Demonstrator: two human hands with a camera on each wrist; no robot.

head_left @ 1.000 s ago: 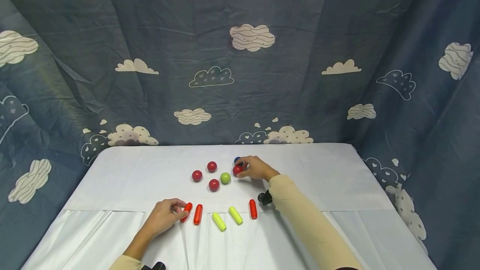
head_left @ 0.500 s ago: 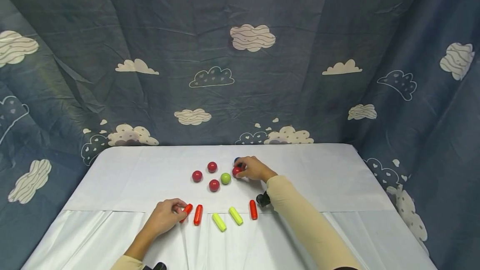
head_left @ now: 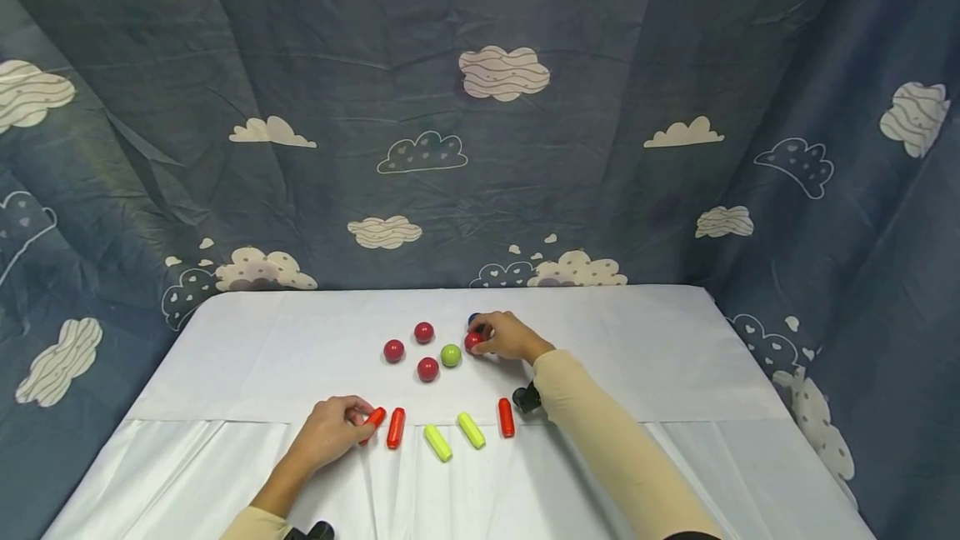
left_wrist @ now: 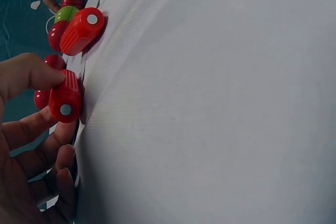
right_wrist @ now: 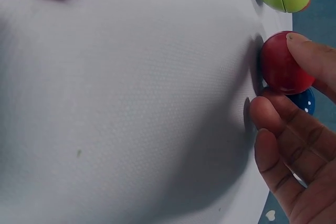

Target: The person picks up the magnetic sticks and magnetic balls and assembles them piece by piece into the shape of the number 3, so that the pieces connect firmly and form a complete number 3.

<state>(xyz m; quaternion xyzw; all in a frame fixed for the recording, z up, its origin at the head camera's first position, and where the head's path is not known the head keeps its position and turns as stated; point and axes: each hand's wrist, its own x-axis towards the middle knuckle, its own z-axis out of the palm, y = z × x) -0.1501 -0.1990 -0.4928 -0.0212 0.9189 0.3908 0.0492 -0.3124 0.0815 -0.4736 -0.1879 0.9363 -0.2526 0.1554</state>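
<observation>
My left hand [head_left: 330, 433] pinches a small red oblong plastic piece [left_wrist: 66, 98] between thumb and fingers, low over the white cloth. That piece has ridges and a pale round dot at one end. Beside it lies a second red oblong piece [head_left: 396, 428]. Farther back, my right hand [head_left: 510, 335] grips a glossy red ball [right_wrist: 283, 64] with thumb and fingertips, at the cloth's surface. A blue ball [right_wrist: 303, 100] shows behind the gripped one, mostly hidden by the fingers. Close by on the left sits a green ball [head_left: 451, 356].
Red balls [head_left: 427, 369] lie left of the green one, two others being farther back. Two yellow-green oblong pieces [head_left: 472, 431] and another red oblong piece [head_left: 506, 418] lie nearer the front. A dark cloud-print curtain [head_left: 420, 190] hangs behind the white-covered table [head_left: 622, 323].
My right hand and its red ball have shifted very slightly left, then stayed there. The red oblong piece in my left hand has tilted a little to the right.
</observation>
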